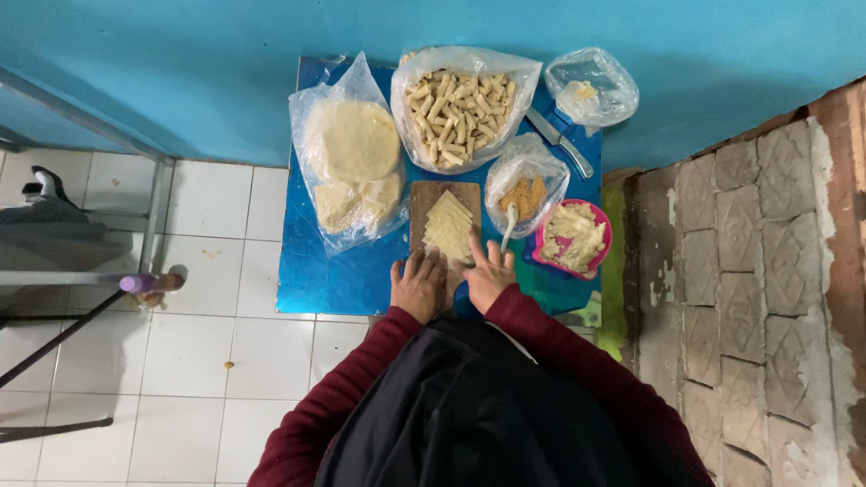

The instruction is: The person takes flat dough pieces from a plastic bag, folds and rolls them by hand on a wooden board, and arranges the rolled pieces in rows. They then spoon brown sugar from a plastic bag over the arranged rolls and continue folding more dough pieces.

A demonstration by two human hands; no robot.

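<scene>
A pale, thin pastry sheet [448, 227] lies on a small wooden board [428, 200] on a blue table [325, 271]. My left hand [418, 284] rests at the board's near edge, fingers curled over the sheet's lower end. My right hand [488, 272] presses its fingers on the sheet's lower right corner. Both sleeves are dark red. Whether the hands are rolling or folding the sheet I cannot tell.
A clear bag of round wrappers [350, 160] lies left of the board. Behind it sits a bag of rolled sticks [460, 106], another small bag [591, 86] and a knife [561, 142]. A bag with orange filling and a spoon [521, 194] and a pink bowl [574, 238] stand on the right.
</scene>
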